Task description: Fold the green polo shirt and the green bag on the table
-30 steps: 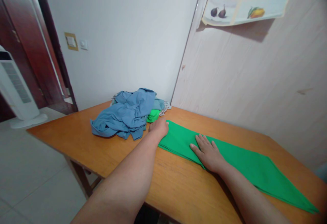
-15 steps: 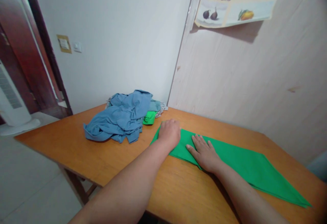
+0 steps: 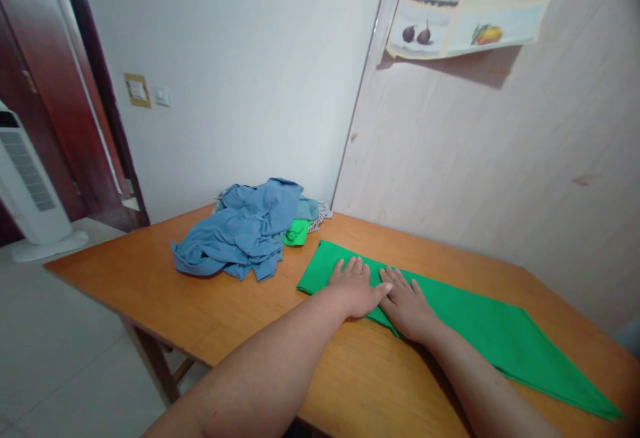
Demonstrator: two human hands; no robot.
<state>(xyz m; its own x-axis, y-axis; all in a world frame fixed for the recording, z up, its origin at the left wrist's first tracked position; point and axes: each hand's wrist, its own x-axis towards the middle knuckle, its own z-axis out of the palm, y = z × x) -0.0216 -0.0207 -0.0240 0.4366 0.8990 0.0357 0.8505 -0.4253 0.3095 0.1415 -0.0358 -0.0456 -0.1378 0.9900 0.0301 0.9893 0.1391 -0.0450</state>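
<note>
A green cloth (image 3: 475,315), folded into a long strip with a slanted, pointed right end, lies flat across the wooden table (image 3: 360,371). My left hand (image 3: 356,288) rests palm down on its left part, fingers spread. Close beside it, my right hand (image 3: 406,305) also lies flat on the cloth with fingers stretched out. The left thumb reaches to the right hand and seems to touch it. Parts of the cloth's near edge are hidden under my hands and right forearm.
To the left at the back sits a crumpled pile of blue cloth (image 3: 245,231), with a small bright green piece (image 3: 297,233) and a striped piece (image 3: 320,215) at its right. Walls stand behind the table. A white tower fan (image 3: 35,185) is on the floor at far left.
My left hand has gone from closed at the cloth's left end to lying flat and spread, shifted right toward my right hand. The right hand stays on the cloth. The view shifted slightly.
</note>
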